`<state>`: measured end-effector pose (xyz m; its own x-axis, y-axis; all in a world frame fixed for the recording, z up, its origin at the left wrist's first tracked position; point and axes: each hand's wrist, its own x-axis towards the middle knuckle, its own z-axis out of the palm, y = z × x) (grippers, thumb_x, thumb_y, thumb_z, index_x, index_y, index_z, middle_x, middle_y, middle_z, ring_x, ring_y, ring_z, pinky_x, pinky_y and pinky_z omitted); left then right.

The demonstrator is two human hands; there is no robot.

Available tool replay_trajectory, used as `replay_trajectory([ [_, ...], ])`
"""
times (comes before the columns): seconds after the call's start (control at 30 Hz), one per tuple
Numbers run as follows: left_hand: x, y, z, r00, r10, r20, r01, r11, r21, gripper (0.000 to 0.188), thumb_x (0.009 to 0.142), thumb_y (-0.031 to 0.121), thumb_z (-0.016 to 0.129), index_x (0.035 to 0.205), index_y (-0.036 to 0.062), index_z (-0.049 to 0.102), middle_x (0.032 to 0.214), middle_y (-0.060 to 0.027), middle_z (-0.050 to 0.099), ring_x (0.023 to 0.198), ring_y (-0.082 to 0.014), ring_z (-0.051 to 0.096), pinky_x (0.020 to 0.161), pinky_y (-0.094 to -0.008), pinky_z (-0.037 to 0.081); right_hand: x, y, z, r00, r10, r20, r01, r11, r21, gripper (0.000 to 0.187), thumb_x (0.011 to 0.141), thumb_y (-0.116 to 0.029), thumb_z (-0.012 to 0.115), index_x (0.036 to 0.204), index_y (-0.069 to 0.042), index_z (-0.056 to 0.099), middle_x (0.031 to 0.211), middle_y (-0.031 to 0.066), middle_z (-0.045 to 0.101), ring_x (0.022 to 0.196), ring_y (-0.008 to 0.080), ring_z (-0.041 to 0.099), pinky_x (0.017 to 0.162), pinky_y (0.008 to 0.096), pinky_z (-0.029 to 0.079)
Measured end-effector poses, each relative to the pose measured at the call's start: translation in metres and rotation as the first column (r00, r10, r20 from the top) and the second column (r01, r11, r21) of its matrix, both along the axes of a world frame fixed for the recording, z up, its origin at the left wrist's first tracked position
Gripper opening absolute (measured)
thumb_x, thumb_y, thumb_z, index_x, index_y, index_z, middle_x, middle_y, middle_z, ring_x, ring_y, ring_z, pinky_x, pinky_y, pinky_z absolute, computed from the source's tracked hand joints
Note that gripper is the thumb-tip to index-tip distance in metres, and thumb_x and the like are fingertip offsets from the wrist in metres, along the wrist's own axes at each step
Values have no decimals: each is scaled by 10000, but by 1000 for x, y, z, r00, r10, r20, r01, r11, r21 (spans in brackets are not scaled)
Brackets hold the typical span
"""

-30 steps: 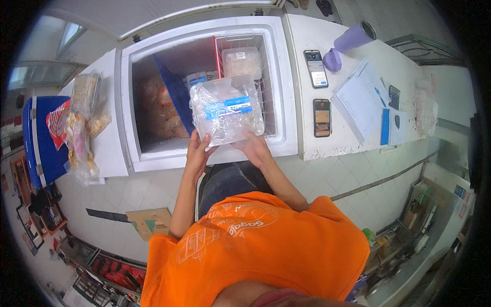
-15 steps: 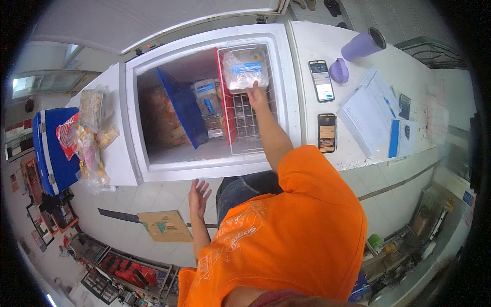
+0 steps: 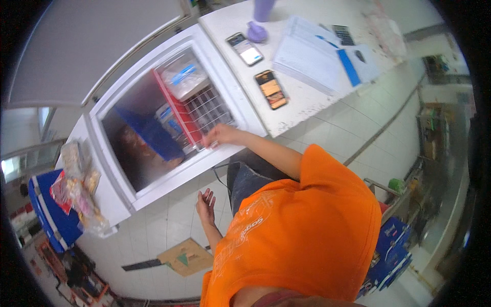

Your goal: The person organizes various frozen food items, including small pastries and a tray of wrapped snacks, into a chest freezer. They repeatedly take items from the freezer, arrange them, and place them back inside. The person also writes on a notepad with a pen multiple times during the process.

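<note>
My right hand (image 3: pixel 219 135) is over the near end of the white wire basket (image 3: pixel 221 106), beside the end of the red divider (image 3: pixel 176 105). Its fingers are loosely bent and slightly blurred, with nothing visible in them; whether they touch the rim I cannot tell. In the basket's far part rests a clear plastic container (image 3: pixel 185 79) with a blue label. The basket hangs inside an open chest freezer (image 3: pixel 153 187). Below the freezer's near edge, my left hand (image 3: pixel 206 205) hangs open in the air, fingers apart, holding nothing.
Left of the opening, bagged food packs (image 3: pixel 82 187) lie by a blue cooler box (image 3: pixel 48 210). A blue divider (image 3: pixel 148 133) leans inside the freezer. To the right are two phones (image 3: pixel 271 89), papers (image 3: pixel 307 56) and a purple tumbler (image 3: pixel 263 9). Flattened cardboard (image 3: pixel 186 257) lies on the floor.
My right hand has left the plastic container and come back to the basket's near end. The container stays in the basket. The view has turned and shifted right; my left hand stays low and open.
</note>
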<state>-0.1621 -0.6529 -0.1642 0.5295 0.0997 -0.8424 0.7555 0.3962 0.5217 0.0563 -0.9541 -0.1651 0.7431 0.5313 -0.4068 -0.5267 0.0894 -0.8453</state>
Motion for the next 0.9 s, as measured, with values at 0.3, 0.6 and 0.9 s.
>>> replay_trajectory([
  [0.3,25,-116,-21,839,-459,292,392,882,263,425,970,90,718,1367,5,591,1351,-156,653,1243,-228,617,1039,-355,513,-116,-323,91,927,0,374,302,591,-748,255,867,-276,807,1028,-78,812,990,81,798,749,163,717,751,340,573],
  [0.6,50,-351,70,667,-587,459,519,808,279,378,1000,185,719,1322,18,614,1244,-103,705,1123,-174,647,951,-330,520,33,-613,84,741,309,596,659,-165,-734,218,861,-218,726,1019,-69,738,1061,187,753,968,384,719,852,487,576],
  [0.9,155,-535,68,605,-597,527,248,770,588,271,977,116,719,1224,18,666,1078,-81,734,781,-122,631,702,-264,505,132,-689,64,899,422,118,81,105,-991,315,791,-246,874,958,-33,713,906,104,735,849,218,719,732,361,557],
])
